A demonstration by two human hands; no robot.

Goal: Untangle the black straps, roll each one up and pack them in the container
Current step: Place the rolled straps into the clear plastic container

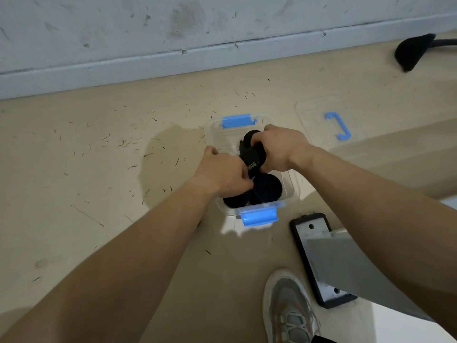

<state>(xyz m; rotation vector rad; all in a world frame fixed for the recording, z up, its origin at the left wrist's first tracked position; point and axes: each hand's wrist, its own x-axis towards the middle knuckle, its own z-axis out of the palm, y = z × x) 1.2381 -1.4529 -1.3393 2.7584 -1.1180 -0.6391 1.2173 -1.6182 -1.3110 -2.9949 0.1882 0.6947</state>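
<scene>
Hands meet over the container (294, 190), left hand (222, 174) and right hand (280, 149) both clutching a rolled strap (250, 154), likely so it cannot unwind before joining the rolls (267, 188) at the container's near end.

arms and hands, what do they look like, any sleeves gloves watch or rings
Both are bare. The left arm and right arm show no sleeve anywhere up to the edge of the picture. The left hand and right hand wear no gloves. No watch, bracelet or band shows at either wrist, and no ring on the fingers in view.
</scene>
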